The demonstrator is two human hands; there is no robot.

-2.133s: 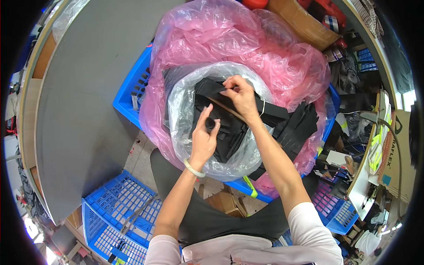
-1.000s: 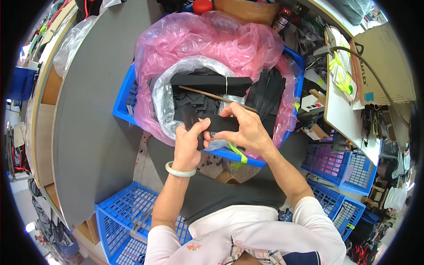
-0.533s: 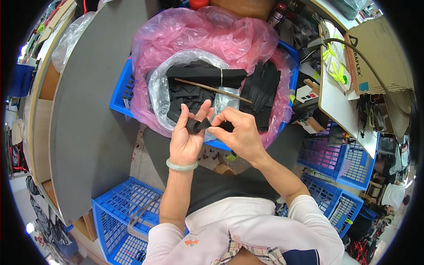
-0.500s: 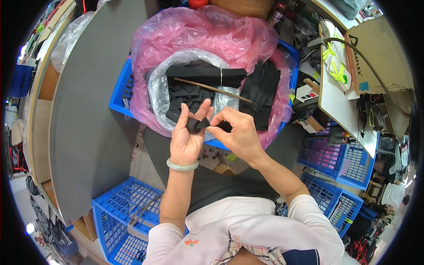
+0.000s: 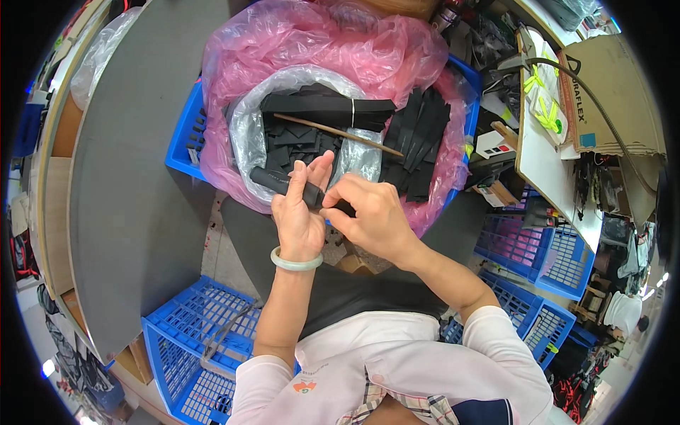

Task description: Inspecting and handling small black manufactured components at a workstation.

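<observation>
Closer to the left hand (image 5: 300,221) than before, the right hand (image 5: 372,217) pinches a black strip (image 5: 312,196), also in the left's grip, by the clear bag (image 5: 245,126); one bundle (image 5: 312,108) is banded, other strips (image 5: 418,145) remain loose.

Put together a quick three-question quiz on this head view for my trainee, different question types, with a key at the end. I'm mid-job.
1. Multiple choice: what are the left hand and the right hand both holding?
A) the thin brown stick
B) a black strip
C) a blue crate

2. True or false: the pale bangle is on the left wrist.

3. Fill in the gap: the long black bundle in the bag has a thin ____ band around it.

Key:
1. B. The fingers partly cover it.
2. True.
3. White.
</observation>
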